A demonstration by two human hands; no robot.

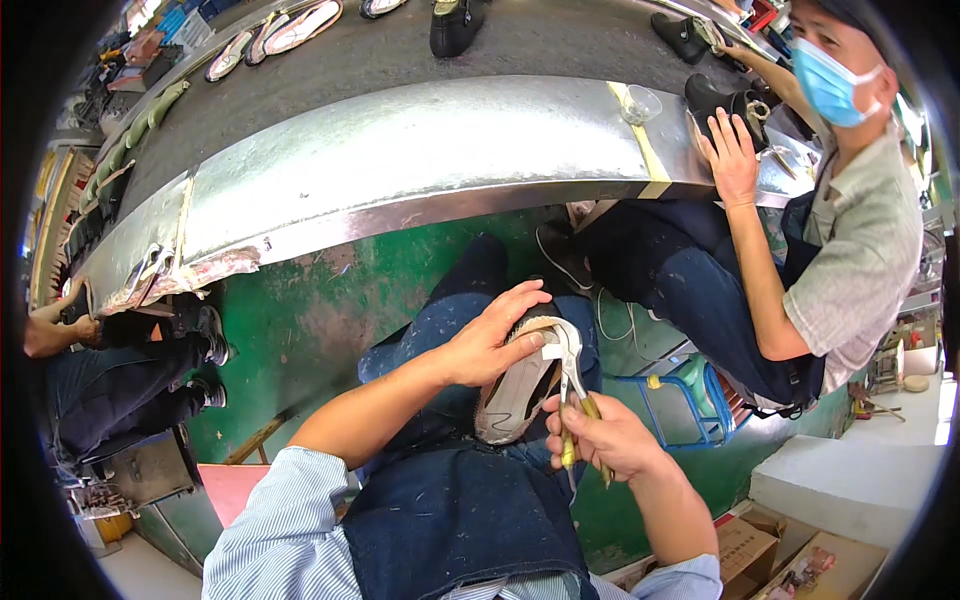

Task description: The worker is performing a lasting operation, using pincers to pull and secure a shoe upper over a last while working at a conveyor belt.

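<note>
The shoe [513, 398] sits in the person's lap, on the near side of the metal-edged bench [420, 135], below its front edge. Its inside face is pale off-white, with a thin dark curving line toward the end farther from the bench; the rim is beige and rough, and dark material shows at the end nearer the bench.

The left hand [495, 338] covers much of that bench-side end, so its outline is partly hidden, and whether the pliers' jaws bite the rim there is hard to make out. The long axis runs from the apron [455, 525] toward the bench, leaning slightly right; which end is the toe cannot be told.

The left hand clasps the shoe, thumb over the rim; the right hand [605, 437] grips the pliers [569, 365] by their yellowish handles.
</note>
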